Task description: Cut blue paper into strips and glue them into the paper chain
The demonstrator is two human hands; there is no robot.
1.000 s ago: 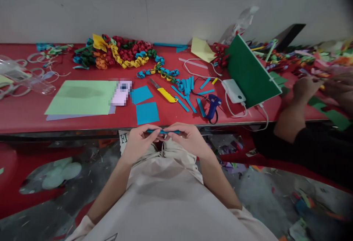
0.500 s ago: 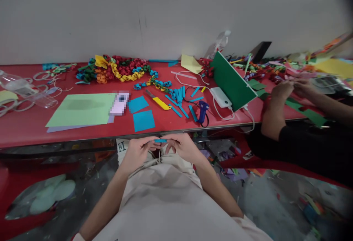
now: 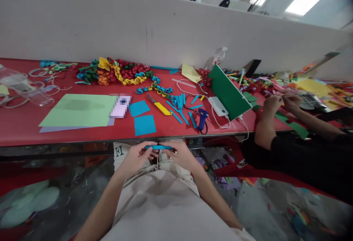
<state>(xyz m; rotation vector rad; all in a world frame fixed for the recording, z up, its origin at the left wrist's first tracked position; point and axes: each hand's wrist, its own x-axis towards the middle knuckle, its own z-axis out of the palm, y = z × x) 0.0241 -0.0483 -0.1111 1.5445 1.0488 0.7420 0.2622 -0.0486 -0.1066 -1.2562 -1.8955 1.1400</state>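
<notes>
A narrow blue paper strip [image 3: 158, 147] stretches level between my hands, just below the table's front edge and above my lap. My left hand [image 3: 139, 155] pinches its left end, and my right hand [image 3: 178, 153] pinches the right end. On the table beyond lie two blue paper squares [image 3: 145, 125], a yellow-handled utility knife [image 3: 162, 108], several loose blue strips [image 3: 180, 103] and a dark blue glue gun [image 3: 202, 119]. Behind them a chain of paper loops [image 3: 157, 87] in blue, yellow and green runs into a large multicoloured pile [image 3: 127, 70].
Pale green sheets [image 3: 78, 110] and a phone [image 3: 121, 105] lie to the left, near a plastic bottle [image 3: 26, 86]. A green board [image 3: 230, 92] leans beside a white power bank [image 3: 217, 105] with cables. At right, a co-worker's hands [image 3: 281, 103] work over paper scraps.
My hands have moved slightly apart, and more of the blue strip shows between them. The camera view has tilted up and shifted a little. The co-worker's hands stay close together.
</notes>
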